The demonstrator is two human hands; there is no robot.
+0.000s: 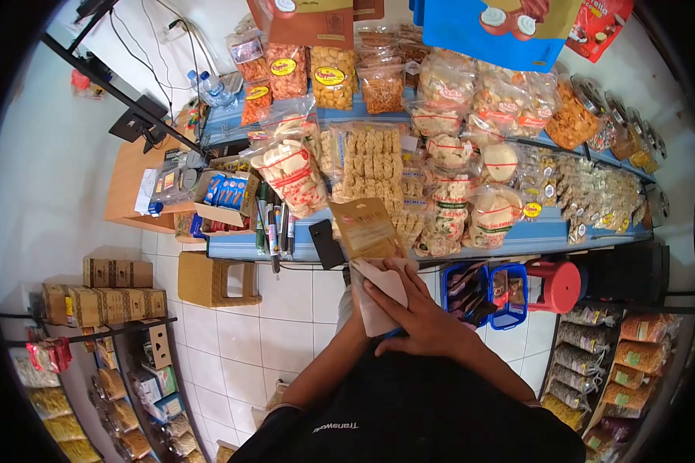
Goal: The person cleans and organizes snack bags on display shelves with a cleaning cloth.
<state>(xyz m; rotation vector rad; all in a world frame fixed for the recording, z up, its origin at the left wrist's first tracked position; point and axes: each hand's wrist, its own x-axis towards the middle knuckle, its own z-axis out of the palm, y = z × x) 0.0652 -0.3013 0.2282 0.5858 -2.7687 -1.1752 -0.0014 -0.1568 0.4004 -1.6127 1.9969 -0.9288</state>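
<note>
A brown-and-gold packaging pouch (367, 229) with a hang hole slants up in front of my body, its top end over the table edge. White cloth or tissue (377, 315) covers its lower part. My left hand (355, 315) supports the pouch and cloth from the left; its fingers are mostly hidden behind them. My right hand (417, 312) presses the white cloth against the pouch, fingers long across it and thumb pointing down. Just left of the pouch, a black phone (327, 245) lies at the table edge.
Bagged snacks (371, 162) crowd the blue table (235, 247). Markers (273, 231) and a box of blue packets (228, 193) stand left. Below are a wicker-look stool (208, 279), blue baskets (508, 297) and a red stool (556, 285). Stocked shelves flank both sides; hanging pouches (494, 31) overhang the back.
</note>
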